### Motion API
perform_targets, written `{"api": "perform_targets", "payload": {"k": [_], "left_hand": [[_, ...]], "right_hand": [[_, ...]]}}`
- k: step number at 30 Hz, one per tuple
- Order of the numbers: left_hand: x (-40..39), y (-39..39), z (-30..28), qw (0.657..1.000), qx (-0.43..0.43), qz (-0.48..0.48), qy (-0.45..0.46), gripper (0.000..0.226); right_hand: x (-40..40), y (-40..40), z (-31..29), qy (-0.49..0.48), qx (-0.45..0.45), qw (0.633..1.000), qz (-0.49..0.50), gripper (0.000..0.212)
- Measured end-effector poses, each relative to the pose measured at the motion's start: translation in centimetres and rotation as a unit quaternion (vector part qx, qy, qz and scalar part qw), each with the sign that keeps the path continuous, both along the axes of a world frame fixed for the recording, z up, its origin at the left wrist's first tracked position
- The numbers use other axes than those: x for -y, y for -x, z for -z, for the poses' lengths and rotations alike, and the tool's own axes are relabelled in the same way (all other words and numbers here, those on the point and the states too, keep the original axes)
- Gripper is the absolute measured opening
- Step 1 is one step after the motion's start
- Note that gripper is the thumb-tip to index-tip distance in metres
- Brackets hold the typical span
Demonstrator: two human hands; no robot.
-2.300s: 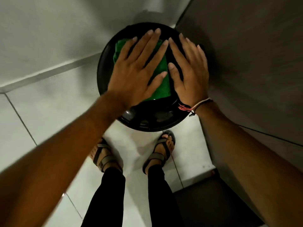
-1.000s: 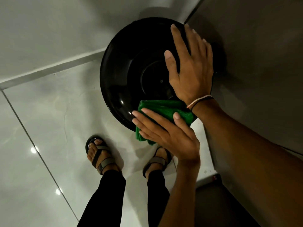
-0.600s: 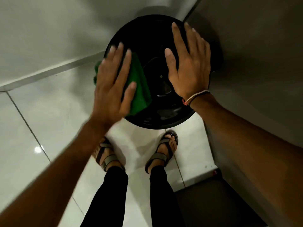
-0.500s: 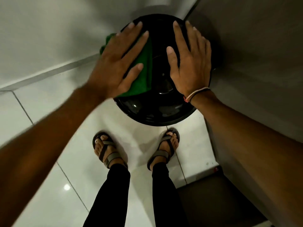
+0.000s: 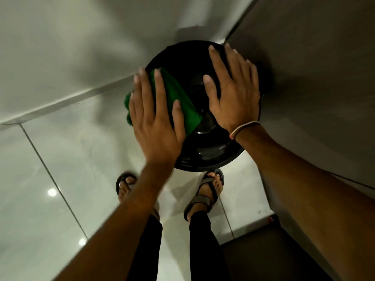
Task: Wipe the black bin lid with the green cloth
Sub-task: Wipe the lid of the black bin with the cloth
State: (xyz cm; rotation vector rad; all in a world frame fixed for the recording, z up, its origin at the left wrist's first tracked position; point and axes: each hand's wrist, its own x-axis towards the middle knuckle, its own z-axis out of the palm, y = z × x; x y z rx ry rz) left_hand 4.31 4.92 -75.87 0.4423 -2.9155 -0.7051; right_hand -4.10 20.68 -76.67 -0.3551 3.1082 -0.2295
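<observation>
The round, glossy black bin lid sits in a corner between a white wall and a grey panel. A folded green cloth lies on the lid's left half and overhangs its left rim. My left hand presses flat on the cloth, fingers spread and pointing away from me. My right hand rests flat on the right half of the lid, palm down, fingers apart, with a cord bracelet at the wrist. Part of the cloth is hidden under my left palm.
A white wall rises behind and left of the bin. A grey panel stands close on the right. My sandalled feet stand on glossy white floor tiles just in front of the bin. A dark mat lies at lower right.
My left hand has slid the cloth from the lid's far left back toward its left rim, after sweeping round from the near edge. My right hand has stayed on the right side.
</observation>
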Motion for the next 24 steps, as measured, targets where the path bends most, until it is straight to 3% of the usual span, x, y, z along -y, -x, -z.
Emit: {"api": "perform_targets", "payload": {"k": [5, 9, 13, 18, 20, 24], "left_hand": [[-6.4, -7.2, -0.4, 0.998, 0.054, -0.02, -0.006, 0.06], [-4.3, -6.7, -0.6, 0.997, 0.064, 0.041, 0.009, 0.062], [1.1, 1.0, -1.2, 0.977, 0.036, 0.204, 0.05, 0.058], [3.9, 13.2, -0.2, 0.947, 0.091, 0.306, 0.017, 0.063], [3.6, 13.3, -0.1, 0.95, 0.086, 0.299, 0.016, 0.061], [2.1, 8.3, -1.1, 0.98, 0.081, 0.174, 0.054, 0.059]], "right_hand": [[-0.4, 0.1, -0.3, -0.002, 0.005, 1.0, -0.009, 0.058], [-0.5, 0.2, -0.5, 0.001, -0.003, 1.0, -0.025, 0.061], [-0.5, 0.2, -0.2, -0.003, -0.01, 1.0, -0.029, 0.062], [-0.2, 0.1, 0.1, 0.014, -0.025, 0.999, -0.014, 0.057], [-0.1, 0.0, 0.1, 0.02, -0.028, 0.999, -0.007, 0.056], [-0.1, 0.1, 0.0, 0.026, -0.016, 0.999, -0.013, 0.054]]}}
